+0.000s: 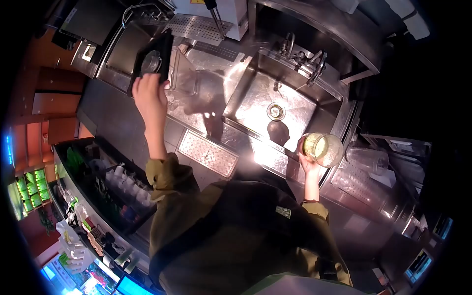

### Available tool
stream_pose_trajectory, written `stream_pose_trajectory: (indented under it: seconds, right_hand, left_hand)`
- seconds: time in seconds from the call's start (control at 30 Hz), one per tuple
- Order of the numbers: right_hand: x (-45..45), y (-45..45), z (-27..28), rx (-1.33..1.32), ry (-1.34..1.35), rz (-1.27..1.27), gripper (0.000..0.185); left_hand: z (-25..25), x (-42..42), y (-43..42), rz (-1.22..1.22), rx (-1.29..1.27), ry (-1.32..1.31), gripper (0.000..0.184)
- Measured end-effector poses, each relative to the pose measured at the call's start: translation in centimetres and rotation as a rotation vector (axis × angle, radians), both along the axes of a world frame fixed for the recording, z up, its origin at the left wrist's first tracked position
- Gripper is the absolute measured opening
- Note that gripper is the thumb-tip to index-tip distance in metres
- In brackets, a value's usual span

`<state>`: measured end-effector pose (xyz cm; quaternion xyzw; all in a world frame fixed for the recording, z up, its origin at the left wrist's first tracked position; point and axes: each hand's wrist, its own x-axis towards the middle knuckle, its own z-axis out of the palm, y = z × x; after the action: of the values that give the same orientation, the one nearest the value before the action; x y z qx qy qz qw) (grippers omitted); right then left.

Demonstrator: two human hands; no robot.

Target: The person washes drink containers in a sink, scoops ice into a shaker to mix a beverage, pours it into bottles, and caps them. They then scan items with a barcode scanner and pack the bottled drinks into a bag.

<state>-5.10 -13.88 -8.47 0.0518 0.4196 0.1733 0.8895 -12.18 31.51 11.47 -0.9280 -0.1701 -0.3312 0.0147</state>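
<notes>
My left hand (pixel 150 97) is raised at the upper left, its fingers closed on the near edge of a black tray (pixel 166 55). A round clear item (pixel 151 62) shows against the tray, just beyond my fingers. On the right, my right hand (pixel 308 160) is wrapped round a clear cup (pixel 330 150) with yellow-green contents, tilted beside the near right corner of the sink (pixel 290 105). A clear rectangular container (pixel 183 76) lies on the steel counter next to the tray.
Faucets (pixel 309 64) stand behind the sink. Large clear containers (pixel 368 160) lie at the right. A perforated steel rack (pixel 199 29) is at the top. A shelf with white cups (pixel 129 184) is at the lower left, near a patterned metal plate (pixel 208 153).
</notes>
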Motion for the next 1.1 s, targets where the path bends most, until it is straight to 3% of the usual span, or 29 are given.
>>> stream_pose_trajectory:
  seconds: [0.07, 0.1, 0.13, 0.2, 0.3, 0.47, 0.5, 0.57, 0.6, 0.63, 0.67, 0.7, 0.73, 0.77, 0.8, 0.83, 0.87, 0.9, 0.97, 1.0, 1.1]
  right_hand:
    - [0.1, -0.1, 0.2, 0.003, 0.014, -0.028, 0.059]
    - [0.0, -0.2, 0.5, 0.001, 0.018, -0.020, 0.058]
    - [0.0, -0.5, 0.9, -0.001, 0.022, -0.013, 0.056]
    - [-0.1, -0.7, 2.1, -0.009, 0.032, -0.006, 0.055]
    - [-0.4, -1.7, 2.0, 0.028, 0.012, -0.003, 0.055]
    - [-1.6, -3.1, 1.2, -0.089, 0.009, -0.060, 0.055]
    - [-1.9, -3.2, 1.2, -0.110, 0.014, -0.057, 0.054]
    - [-2.4, -3.4, 1.1, -0.152, 0.018, -0.046, 0.054]
    - [-2.7, -3.8, 0.3, -0.133, -0.043, -0.029, 0.062]
    - [-2.6, -3.7, 0.3, -0.154, -0.071, -0.027, 0.065]
    - [-2.9, -3.2, 0.5, -0.177, -0.088, -0.041, 0.068]
    - [-3.7, -3.4, 0.7, -0.212, -0.090, -0.068, 0.071]
    - [-4.0, -4.0, -0.2, -0.157, -0.105, -0.027, 0.076]
    - [-4.0, -3.7, 0.6, -0.078, -0.010, -0.075, 0.072]
    - [-3.9, -3.7, 0.8, -0.123, -0.056, -0.018, 0.069]
    - [-4.0, -3.4, 1.6, -0.153, -0.002, -0.036, 0.065]
    - [-4.3, -3.3, 1.9, -0.143, -0.055, -0.033, 0.064]
    - [-5.6, -3.9, 2.5, -0.133, -0.109, -0.033, 0.063]
    - [-6.3, -4.1, 3.8, -0.123, -0.153, -0.032, 0.054]
    - [-6.9, -4.8, 3.3, -0.117, -0.142, -0.018, 0.051]
    - [-7.7, -6.1, 3.2, -0.051, -0.018, -0.015, 0.042]
  left_hand:
    - [1.6, 0.0, -3.3, -0.215, -0.044, 0.009, 0.018]
    - [0.4, 0.3, -4.9, -0.361, 0.015, -0.152, 0.015]
    - [0.9, 0.1, -7.2, -0.348, -0.144, 0.061, 0.015]
    - [-2.3, 0.3, -10.4, -0.492, -0.237, 0.107, 0.016]
    - [-10.2, 2.6, -11.4, -0.528, -0.347, 0.170, 0.017]
    - [-24.2, 5.7, -6.9, -0.279, -0.312, 0.284, 0.018]
    - [-24.5, 6.2, -6.3, -0.217, -0.327, 0.302, 0.020]
    - [-25.5, 6.2, -5.5, -0.156, -0.249, 0.178, 0.046]
    - [-22.9, 5.6, -4.6, -0.275, -0.511, 0.163, 0.053]
    - [-19.5, 4.7, -4.3, -0.371, -0.471, -0.108, 0.051]
    - [-23.2, 2.2, 0.2, -0.092, -0.405, -0.033, 0.063]
    - [-16.8, 1.4, -0.5, 0.190, -0.534, -0.274, 0.052]
    - [-10.5, 1.3, -1.3, 0.187, -0.429, -0.676, 0.053]
    - [-10.7, 0.1, 2.4, 0.330, -0.241, -0.787, 0.052]
    - [-11.4, -0.8, 5.3, 0.509, -0.181, -0.730, 0.056]
    - [-14.6, -1.4, 9.7, 0.453, -0.312, -0.737, 0.061]
    - [-17.3, -2.7, 13.6, 0.281, -0.702, -0.556, 0.067]
    - [-17.1, -3.0, 13.6, 0.154, -0.743, -0.573, 0.069]
    - [-18.3, -3.9, 17.6, 0.030, -1.076, -0.551, 0.066]
    - [-18.4, -3.9, 17.5, 0.035, -1.088, -0.571, 0.052]
    - [-18.4, -4.2, 19.1, 0.136, -1.059, -0.391, 0.039]
